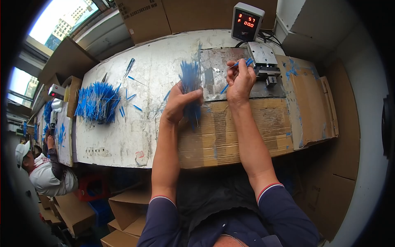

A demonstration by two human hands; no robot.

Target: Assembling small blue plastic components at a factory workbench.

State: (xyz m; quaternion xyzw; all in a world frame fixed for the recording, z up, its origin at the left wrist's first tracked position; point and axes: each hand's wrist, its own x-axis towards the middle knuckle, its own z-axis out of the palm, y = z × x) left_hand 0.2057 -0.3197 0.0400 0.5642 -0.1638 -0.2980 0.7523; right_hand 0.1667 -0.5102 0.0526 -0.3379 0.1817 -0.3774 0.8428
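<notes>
My left hand (179, 102) is wrapped round a thick bundle of thin blue sticks with pale wire-like ends (189, 74), held roughly upright above the table and slightly blurred. My right hand (240, 84) pinches a small blue stick (249, 61) between thumb and fingers, at the left side of a small metal bench machine (263, 55). Its other fingers are curled. Below that hand another blue stick (224, 89) lies on the metal plate (214, 61). To the left, a large heap of the same blue sticks (98, 103) rests on the white table.
A counter box with red digits (247, 22) stands behind the machine. Loose sticks and a small pen-like tool (129, 67) lie on the white tabletop (119, 144). Flattened cardboard (247, 136) covers the front edge. At far left a person (47, 173) sits at another bench.
</notes>
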